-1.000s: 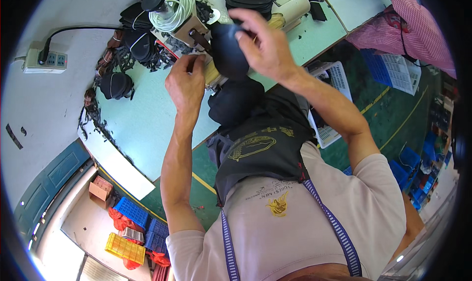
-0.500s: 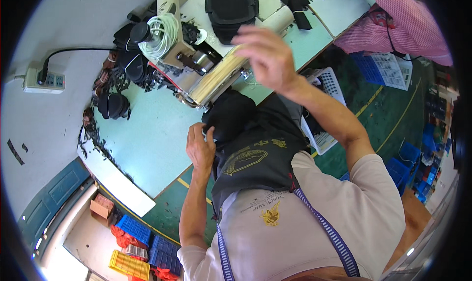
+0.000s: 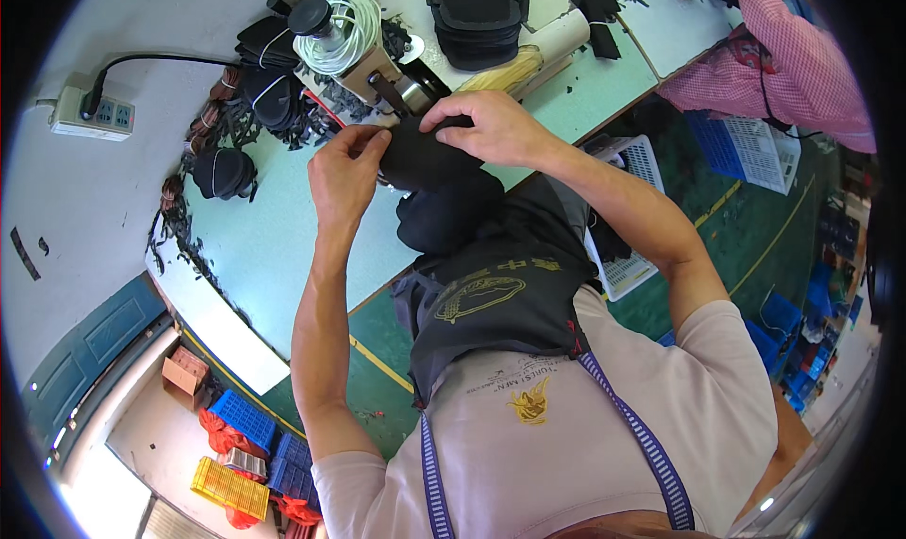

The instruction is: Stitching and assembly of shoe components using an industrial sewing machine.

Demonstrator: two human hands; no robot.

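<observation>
Pale green and wide, the desk (image 3: 274,246) runs under a white wall with a white power strip (image 3: 92,114), and it carries a cream sewing machine (image 3: 377,62) with a coil of white cord (image 3: 342,31) on top, a stack of black padded pieces (image 3: 479,10) and scattered black caps (image 3: 222,171) along the far edge. Over the near edge, the left hand (image 3: 344,176) and the right hand (image 3: 486,128) are both clamped on a black fabric piece (image 3: 420,157) (held just in front of the machine), left pinching its left end, right curled over its top. Below it a dark apron (image 3: 491,294) covers the lap, and blue plastic crates (image 3: 746,147) stand on the green floor at right.
</observation>
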